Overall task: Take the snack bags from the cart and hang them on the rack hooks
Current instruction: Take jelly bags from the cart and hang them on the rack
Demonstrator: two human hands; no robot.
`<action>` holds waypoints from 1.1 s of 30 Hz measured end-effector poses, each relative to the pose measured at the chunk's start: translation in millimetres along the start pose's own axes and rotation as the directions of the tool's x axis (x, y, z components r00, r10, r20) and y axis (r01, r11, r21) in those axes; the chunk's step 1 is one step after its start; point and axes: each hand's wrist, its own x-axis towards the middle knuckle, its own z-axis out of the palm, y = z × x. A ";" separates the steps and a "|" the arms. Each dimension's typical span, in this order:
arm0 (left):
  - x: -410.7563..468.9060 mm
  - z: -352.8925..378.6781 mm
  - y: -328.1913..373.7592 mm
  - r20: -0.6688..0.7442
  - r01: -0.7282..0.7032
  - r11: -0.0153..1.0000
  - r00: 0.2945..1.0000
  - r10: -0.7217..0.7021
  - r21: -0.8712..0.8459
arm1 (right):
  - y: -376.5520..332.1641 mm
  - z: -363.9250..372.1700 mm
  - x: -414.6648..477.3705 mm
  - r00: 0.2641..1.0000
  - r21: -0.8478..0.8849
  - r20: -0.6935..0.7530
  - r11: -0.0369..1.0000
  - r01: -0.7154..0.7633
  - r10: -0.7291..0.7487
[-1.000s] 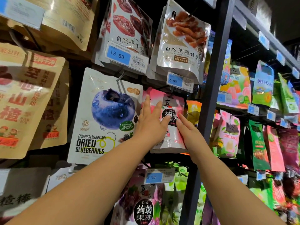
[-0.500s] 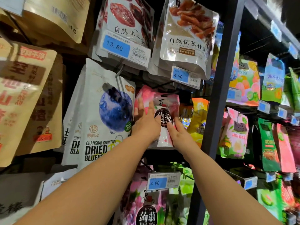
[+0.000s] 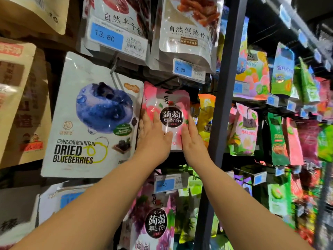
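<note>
Head view: left hand (image 3: 153, 140) and right hand (image 3: 193, 141), fingers straight, press pink bag (image 3: 168, 100), hiding lower corners.

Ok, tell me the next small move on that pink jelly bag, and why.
Probably ease both hands off. The left hand and right hand lie flat on the pink jelly bag, whose top hole seems on the hook under the 4.90 tag, so it should hang alone.
</note>
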 end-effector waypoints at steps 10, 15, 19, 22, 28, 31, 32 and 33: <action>-107.9 40.9 14.5 -0.139 -0.344 0.937 0.933 0.332 -0.068 | 17.5 -44.8 -94.2 0.991 0.132 -0.123 0.991 -0.030 0.046; -191.5 111.4 20.4 0.065 -0.348 0.899 0.924 0.377 -0.268 | 62.1 -93.3 -197.6 0.934 0.149 -0.106 0.934 -0.325 0.342; -292.8 183.8 12.4 0.460 -0.270 0.911 0.796 0.394 -0.312 | 107.5 -131.6 -318.7 0.792 0.039 -0.127 0.801 -0.598 0.597; -372.6 226.2 9.3 0.672 -0.311 0.914 0.622 0.403 -0.260 | 127.1 -156.3 -415.9 0.594 0.014 -0.179 0.605 -0.796 0.785; -485.5 264.7 11.8 0.895 -0.358 0.897 0.259 0.362 -0.260 | 136.4 -186.3 -570.4 0.214 -0.037 -0.221 0.211 -0.977 0.952; -516.3 280.0 14.8 0.945 -0.340 0.902 0.096 0.314 -0.266 | 133.8 -196.9 -625.7 0.110 -0.096 -0.255 0.088 -0.991 0.961; -518.6 282.4 13.6 0.953 -0.338 0.908 0.085 0.291 -0.247 | 135.5 -196.7 -635.8 0.077 -0.096 -0.253 0.055 -0.994 0.964; -524.2 286.6 12.0 0.959 -0.348 0.907 0.064 0.277 -0.239 | 134.6 -197.9 -646.6 0.036 -0.085 -0.249 0.015 -0.996 0.968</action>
